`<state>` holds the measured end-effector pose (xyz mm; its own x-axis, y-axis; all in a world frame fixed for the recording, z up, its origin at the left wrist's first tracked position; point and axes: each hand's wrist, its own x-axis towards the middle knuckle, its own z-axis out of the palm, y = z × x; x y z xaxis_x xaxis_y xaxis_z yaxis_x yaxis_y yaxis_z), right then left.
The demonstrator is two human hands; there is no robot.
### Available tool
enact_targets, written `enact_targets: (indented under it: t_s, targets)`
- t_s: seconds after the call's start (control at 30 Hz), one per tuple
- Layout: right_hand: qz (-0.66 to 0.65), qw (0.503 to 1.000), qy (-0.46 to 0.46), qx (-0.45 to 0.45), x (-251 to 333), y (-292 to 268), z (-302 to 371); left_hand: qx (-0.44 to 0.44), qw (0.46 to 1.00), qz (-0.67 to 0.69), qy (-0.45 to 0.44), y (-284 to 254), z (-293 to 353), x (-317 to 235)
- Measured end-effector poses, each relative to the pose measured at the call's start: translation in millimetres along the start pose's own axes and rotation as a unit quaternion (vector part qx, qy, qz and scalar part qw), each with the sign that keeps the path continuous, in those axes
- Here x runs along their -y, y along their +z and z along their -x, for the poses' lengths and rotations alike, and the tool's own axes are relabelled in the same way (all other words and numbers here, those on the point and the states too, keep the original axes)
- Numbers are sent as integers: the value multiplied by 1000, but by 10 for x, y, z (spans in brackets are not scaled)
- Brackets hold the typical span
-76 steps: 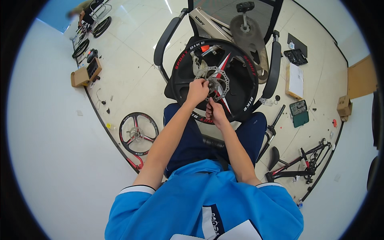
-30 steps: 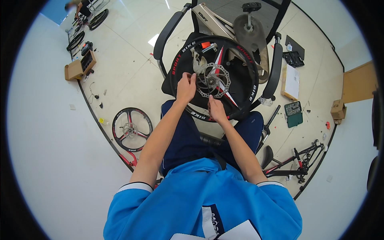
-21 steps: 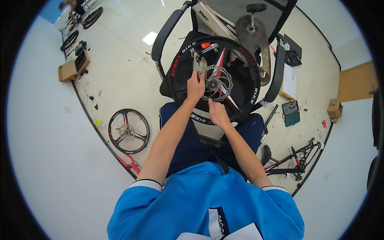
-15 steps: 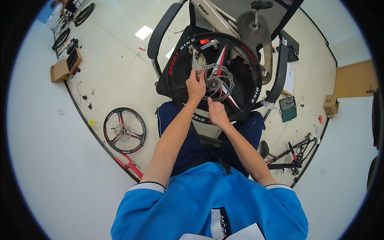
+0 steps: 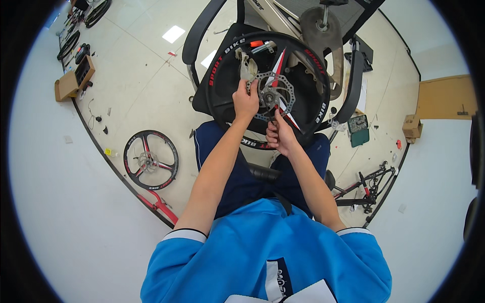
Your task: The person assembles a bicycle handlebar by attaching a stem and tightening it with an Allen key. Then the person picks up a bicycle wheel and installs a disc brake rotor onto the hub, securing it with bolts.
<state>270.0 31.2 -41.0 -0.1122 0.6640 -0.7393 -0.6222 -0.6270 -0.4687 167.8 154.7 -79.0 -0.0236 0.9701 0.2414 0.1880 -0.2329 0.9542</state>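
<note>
A black bicycle wheel (image 5: 215, 99) with red and white spokes lies flat on an office chair seat, over my knees. A perforated silver brake disc (image 5: 288, 91) sits at the wheel's hub. My left hand (image 5: 245, 102) pinches the disc's left edge between thumb and fingers. Below the hub, my right hand (image 5: 281, 134) has its fingers curled, and its thumb and forefinger point at the disc's inner ring. Whatever is between those fingertips is too small to make out. Beyond my left hand lie a crumpled pale wrapper (image 5: 248, 66) and a red-and-silver tool (image 5: 263, 47).
Chair armrests (image 5: 355, 92) flank the wheel; a pale bike frame (image 5: 278, 17) leans beyond it. Another wheel (image 5: 175, 160) and a red frame part (image 5: 163, 206) lie left. At right are a green case (image 5: 359, 138), a black-and-red frame (image 5: 371, 189) and a cardboard box (image 5: 412, 128).
My right hand has moved up from the disc's lower edge towards the hub, and its fingers have curled in. My left hand keeps its grip. The whole view has shifted slightly.
</note>
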Motion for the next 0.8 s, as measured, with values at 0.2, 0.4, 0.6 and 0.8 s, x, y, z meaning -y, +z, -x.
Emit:
enact_targets:
  t_s: [0.2,0.4,0.6,0.8]
  targets:
    - [13,998,37,51,69,-140,-33,5,1000,-21,-3,-7,-11,-28]
    - [14,993,98,59,197,-192,-5,4,999,-34,10,-10,9,-1]
    - [113,990,54,60,519,-275,118,-6,1000,-28,11,21,27,0]
    - [41,997,21,70,371,-214,102,-7,999,-39,27,18,13,20]
